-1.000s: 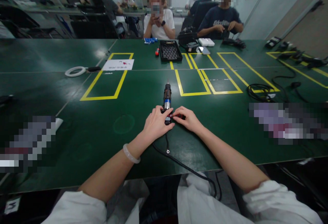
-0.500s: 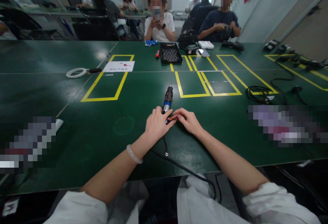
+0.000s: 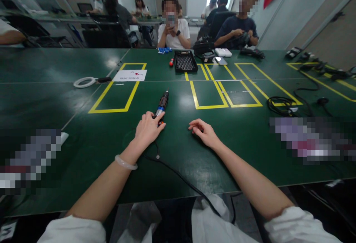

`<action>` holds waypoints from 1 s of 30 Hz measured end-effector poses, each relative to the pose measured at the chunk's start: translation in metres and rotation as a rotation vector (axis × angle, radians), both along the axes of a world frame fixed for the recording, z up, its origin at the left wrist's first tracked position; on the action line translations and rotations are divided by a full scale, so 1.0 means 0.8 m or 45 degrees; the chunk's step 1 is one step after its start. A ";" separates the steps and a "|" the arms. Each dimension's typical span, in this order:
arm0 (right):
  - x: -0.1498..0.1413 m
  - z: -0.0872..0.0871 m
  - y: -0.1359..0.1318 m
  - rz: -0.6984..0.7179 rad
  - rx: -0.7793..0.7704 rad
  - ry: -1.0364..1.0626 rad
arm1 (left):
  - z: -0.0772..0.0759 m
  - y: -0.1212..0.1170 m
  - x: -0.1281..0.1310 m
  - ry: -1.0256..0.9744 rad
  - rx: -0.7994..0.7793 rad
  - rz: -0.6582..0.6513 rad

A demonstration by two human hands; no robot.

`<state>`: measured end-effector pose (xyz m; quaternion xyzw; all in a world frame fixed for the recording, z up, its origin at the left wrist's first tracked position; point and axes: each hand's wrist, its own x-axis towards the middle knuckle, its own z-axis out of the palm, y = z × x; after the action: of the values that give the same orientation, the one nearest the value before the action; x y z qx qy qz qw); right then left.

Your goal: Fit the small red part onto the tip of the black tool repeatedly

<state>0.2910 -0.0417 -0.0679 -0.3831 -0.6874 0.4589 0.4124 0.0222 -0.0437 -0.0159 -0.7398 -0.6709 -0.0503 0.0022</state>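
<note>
An electric screwdriver (image 3: 162,105) lies on the green table, its thin bit pointing away from me and slightly right. My left hand (image 3: 147,129) is closed over its rear end, thumb along the near side. The fingers partly hide the body, so only a blue band, a silver part and a bit of orange show. From the back of the tool a black cable (image 3: 179,175) runs toward me and over the table edge. A short lead ends in a small metal ring (image 3: 158,156). To the right, my right hand (image 3: 204,132) rests holding nothing, its fingers loosely bent and apart.
Yellow tape (image 3: 211,106) outlines rectangles on the table. A black tray of screws (image 3: 185,69) sits ahead, with a small red item (image 3: 171,62) beside it. A white card (image 3: 130,75) lies left, a coiled black cable (image 3: 280,106) right. People sit across the table.
My left hand has slid the electric screwdriver to the left, and its cable has followed. My right hand has stayed in place, now apart from the tool. The view has tilted up slightly.
</note>
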 end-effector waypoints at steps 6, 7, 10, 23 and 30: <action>-0.002 0.000 0.002 0.009 -0.047 0.034 | -0.001 0.046 -0.112 -0.058 -0.039 0.331; -0.002 0.000 0.002 0.012 -0.051 0.033 | -0.001 0.053 -0.130 -0.077 -0.036 0.377; -0.002 -0.001 0.003 0.020 -0.062 0.031 | 0.001 0.068 -0.175 -0.123 -0.048 0.495; -0.002 0.000 0.004 0.037 -0.058 -0.019 | 0.000 0.080 -0.238 -0.048 0.103 0.772; -0.002 0.003 0.003 0.045 -0.059 -0.051 | -0.009 0.074 -0.240 0.067 0.129 0.701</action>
<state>0.2891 -0.0393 -0.0656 -0.3893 -0.6915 0.4741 0.3816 -0.1695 0.0157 -0.0231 -0.5298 -0.8429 -0.0620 0.0702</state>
